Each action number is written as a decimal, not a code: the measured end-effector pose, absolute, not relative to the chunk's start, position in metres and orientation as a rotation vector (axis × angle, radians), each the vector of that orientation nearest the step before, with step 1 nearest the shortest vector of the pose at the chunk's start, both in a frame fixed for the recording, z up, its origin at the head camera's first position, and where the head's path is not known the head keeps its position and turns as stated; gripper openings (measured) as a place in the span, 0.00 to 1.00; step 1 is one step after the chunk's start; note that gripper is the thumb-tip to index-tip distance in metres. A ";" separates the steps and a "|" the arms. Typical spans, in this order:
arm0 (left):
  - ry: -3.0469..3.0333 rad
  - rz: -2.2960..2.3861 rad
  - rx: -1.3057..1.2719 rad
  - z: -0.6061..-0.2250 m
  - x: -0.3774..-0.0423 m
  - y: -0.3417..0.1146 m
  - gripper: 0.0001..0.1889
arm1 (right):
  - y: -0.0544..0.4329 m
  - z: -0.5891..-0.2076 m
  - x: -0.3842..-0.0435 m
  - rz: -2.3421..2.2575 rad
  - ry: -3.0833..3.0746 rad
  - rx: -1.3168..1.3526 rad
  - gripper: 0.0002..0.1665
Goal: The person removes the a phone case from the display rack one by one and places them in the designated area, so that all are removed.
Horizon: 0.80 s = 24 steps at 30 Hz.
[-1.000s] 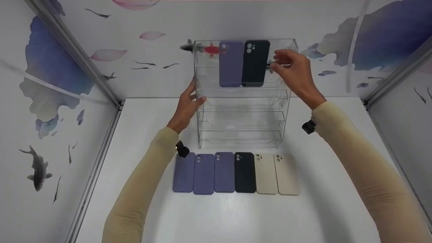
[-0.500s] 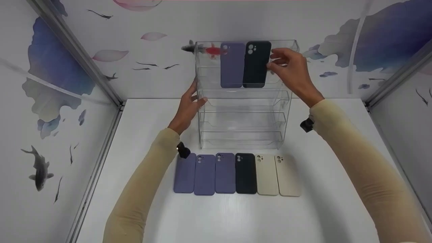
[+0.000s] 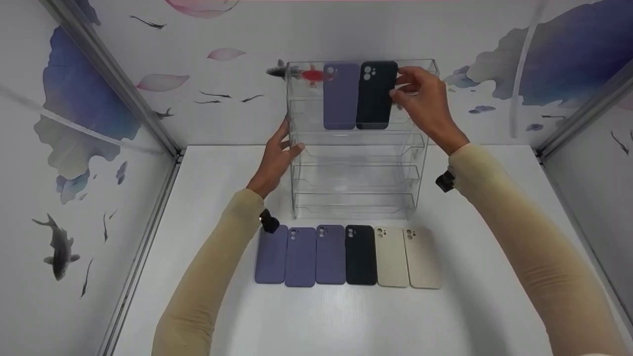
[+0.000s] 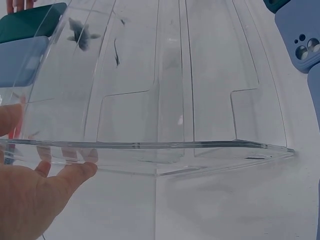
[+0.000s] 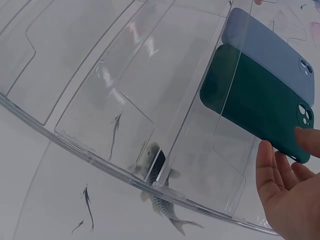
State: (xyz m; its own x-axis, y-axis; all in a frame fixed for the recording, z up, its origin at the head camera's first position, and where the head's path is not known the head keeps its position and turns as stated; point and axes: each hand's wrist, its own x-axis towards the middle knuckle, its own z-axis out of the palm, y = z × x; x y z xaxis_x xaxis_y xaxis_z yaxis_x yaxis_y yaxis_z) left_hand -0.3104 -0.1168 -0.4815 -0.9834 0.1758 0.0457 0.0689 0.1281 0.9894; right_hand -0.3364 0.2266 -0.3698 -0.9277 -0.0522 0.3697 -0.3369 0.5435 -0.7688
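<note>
A clear acrylic display rack with several tiers stands upright on the table. My left hand grips its left side panel; in the left wrist view, fingers show through the clear plastic. On the top tier a purple phone case and a dark green phone case lean side by side. My right hand pinches the right edge of the dark green case. In the right wrist view, the thumb lies on the case's camera-side face, and the other fingers are at its edge.
In front of the rack lies a row of phone cases: three purple ones, a dark one and two cream ones. The printed back wall rises close behind the rack. Metal-framed side walls bound the table.
My right hand has moved slightly left onto the dark green case's edge, from just beside it. The left hand keeps its place on the rack, and the row of cases is unchanged.
</note>
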 end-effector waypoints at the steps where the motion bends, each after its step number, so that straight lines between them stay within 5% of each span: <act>1: 2.298 2.005 0.249 -0.481 -0.310 -0.117 0.45 | 0.226 -0.370 -0.336 1.331 -2.467 0.320 0.25; 10: 2.305 1.999 0.268 -0.481 -0.309 -0.119 0.46 | 0.227 -0.376 -0.332 1.347 -2.363 0.360 0.12; 24: 2.342 1.969 0.268 -0.482 -0.311 -0.118 0.46 | 0.241 -0.355 -0.290 1.362 -2.209 0.327 0.11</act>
State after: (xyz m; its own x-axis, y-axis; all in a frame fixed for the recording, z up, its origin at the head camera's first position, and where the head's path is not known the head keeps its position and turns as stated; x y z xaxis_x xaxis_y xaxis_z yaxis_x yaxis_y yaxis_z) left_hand -0.3112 -0.1181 -0.4820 -0.9823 0.1778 0.0586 0.0883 0.1637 0.9826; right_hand -0.2903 0.2411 -0.3552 -0.8359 0.0645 0.5451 -0.4580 0.4654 -0.7574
